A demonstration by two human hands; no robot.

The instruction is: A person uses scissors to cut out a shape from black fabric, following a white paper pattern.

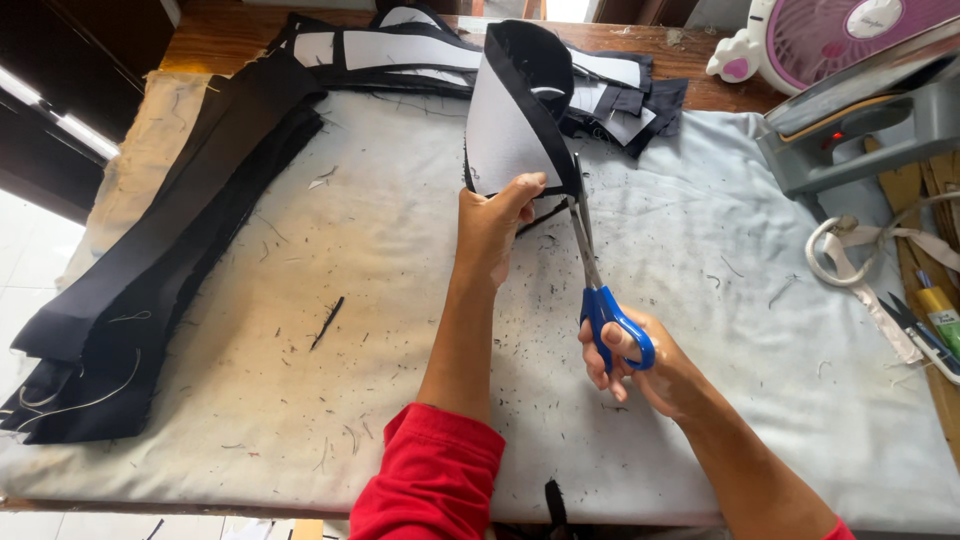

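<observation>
The left hand (492, 222) pinches the lower edge of a curved fabric piece (510, 120), white on one face and edged in black, and holds it upright above the middle of the padded table cover (300, 380). The right hand (640, 365) has its fingers closed through the blue handles of the scissors (597, 270), whose blades point up at the piece's lower right edge just beside the left thumb. Folded black cloth (150, 260) lies along the cover's left side, and more cut pieces (400, 50) sit at its far edge.

Two hands (490, 225), one pair of scissors (600, 290), one fan (830, 35), one iron (870, 120).
</observation>
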